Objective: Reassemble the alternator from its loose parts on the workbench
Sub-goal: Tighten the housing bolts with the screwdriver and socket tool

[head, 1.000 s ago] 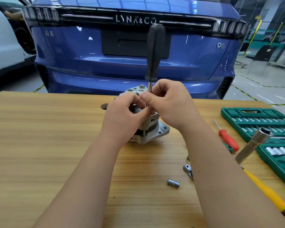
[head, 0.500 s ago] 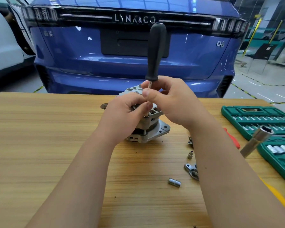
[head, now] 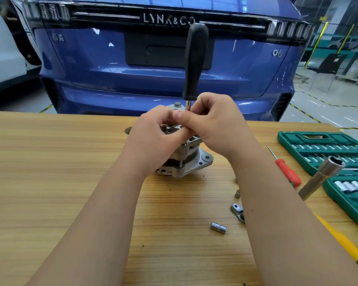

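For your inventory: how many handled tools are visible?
3: black-handled driver upright on the alternator, red-handled driver right of it, yellow-handled tool at the bench's right edge; more may be hidden.

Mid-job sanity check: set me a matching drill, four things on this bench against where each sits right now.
Things:
1. black-handled driver
2. red screwdriver
3. loose socket
4. green socket case

Places:
a. open at the right edge of the bench
b. on its side on bare wood, left of the right forearm
c. upright on the alternator, shaft pinched by the right hand
d. flat on the bench, just left of the case

Pairs: 1-c, 2-d, 3-b, 4-a
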`<action>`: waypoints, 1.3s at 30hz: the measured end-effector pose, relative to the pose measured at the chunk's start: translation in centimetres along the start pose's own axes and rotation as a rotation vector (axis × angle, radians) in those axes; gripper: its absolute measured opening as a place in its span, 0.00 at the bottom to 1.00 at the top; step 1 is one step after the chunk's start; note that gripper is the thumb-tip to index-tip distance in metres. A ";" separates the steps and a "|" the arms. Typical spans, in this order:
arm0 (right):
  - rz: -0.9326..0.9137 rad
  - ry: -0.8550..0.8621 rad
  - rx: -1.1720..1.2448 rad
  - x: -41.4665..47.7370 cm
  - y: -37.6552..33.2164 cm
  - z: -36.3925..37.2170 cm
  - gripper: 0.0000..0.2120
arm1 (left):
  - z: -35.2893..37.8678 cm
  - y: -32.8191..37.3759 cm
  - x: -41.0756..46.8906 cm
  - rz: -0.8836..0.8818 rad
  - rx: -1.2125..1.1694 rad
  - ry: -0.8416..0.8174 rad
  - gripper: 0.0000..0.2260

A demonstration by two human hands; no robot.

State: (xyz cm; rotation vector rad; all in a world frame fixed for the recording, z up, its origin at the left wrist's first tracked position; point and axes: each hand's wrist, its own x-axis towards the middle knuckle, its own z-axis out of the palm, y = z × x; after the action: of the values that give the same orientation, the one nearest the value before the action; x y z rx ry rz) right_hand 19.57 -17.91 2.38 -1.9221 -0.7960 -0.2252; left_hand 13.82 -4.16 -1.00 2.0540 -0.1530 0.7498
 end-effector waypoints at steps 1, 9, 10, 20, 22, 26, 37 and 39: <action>-0.004 -0.018 -0.002 0.0 0.0 -0.1 0.11 | 0.1 0.0 0.1 0.001 0.007 0.025 0.04; 0.000 0.041 -0.028 0.0 -0.2 0.3 0.13 | 0.0 -0.1 0.1 0.008 0.003 -0.036 0.06; -0.006 0.018 -0.028 -0.1 -0.2 0.2 0.11 | 0.1 -0.1 0.1 0.010 0.011 -0.003 0.06; 0.002 -0.019 0.027 -0.1 -0.2 -0.1 0.10 | 0.5 -0.1 0.1 0.016 0.067 0.027 0.04; -0.010 -0.094 0.063 -0.1 -0.3 -0.7 0.04 | 0.2 -0.2 0.2 0.055 0.070 -0.015 0.04; 0.016 -0.008 0.057 0.0 -0.3 -0.3 0.11 | 0.2 -0.1 0.1 0.076 0.046 -0.068 0.04; 0.032 0.034 -0.036 0.0 -0.2 0.3 0.11 | 0.6 0.0 0.0 0.020 0.026 0.006 0.03; 0.020 -0.007 -0.026 -0.1 -0.3 -0.1 0.07 | 0.5 -0.2 0.1 0.031 0.027 0.019 0.03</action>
State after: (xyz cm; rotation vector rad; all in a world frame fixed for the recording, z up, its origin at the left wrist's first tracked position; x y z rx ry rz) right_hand 19.34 -17.90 2.61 -1.9555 -0.7819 -0.2183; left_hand 14.22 -4.45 -1.26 2.0733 -0.1652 0.7948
